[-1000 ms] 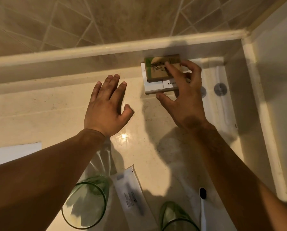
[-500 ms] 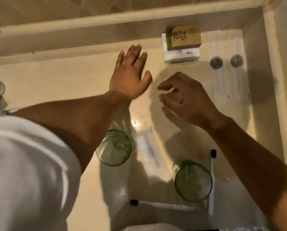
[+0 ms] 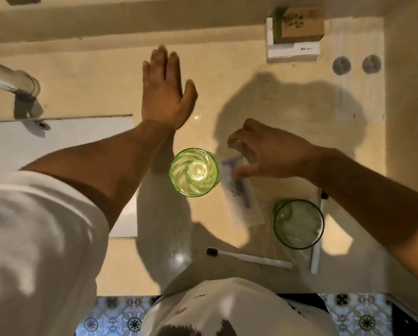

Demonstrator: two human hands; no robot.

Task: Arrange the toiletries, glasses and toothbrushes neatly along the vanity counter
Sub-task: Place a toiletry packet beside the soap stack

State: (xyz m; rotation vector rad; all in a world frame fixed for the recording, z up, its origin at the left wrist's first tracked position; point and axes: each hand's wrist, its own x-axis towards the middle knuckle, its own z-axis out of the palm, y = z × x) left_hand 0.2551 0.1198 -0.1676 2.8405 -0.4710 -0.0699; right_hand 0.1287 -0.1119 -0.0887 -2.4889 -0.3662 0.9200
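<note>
The right hand (image 3: 273,151) hangs over the top end of the sachet (image 3: 241,192), a flat white packet lying slantwise on the surface (image 3: 94,76). Its fingers are curled and spread, thumb low beside the packet's edge, so the grip is loose and not yet closed on anything; it looks shaped to pinch the sachet by its end, though whether a fingertip already touches it I cannot tell. The left hand (image 3: 166,93) lies flat and released, palm down farther back on the surface, probably as a brace while the person leans in.

The soap boxes (image 3: 295,37), a brown one stacked on a white one, sit squared against the back wall near the right corner, which reads as the start of a tidy row. Two dark round caps (image 3: 341,65) lie just right of them.

The rest is scattered. One green glass (image 3: 193,172) stands just left of the sachet; a second glass (image 3: 298,224) stands to its lower right. One toothbrush (image 3: 249,257) lies crosswise near the front edge, and another toothbrush (image 3: 317,248) runs upright-in-frame beside the second glass, partly under the right forearm.
</note>
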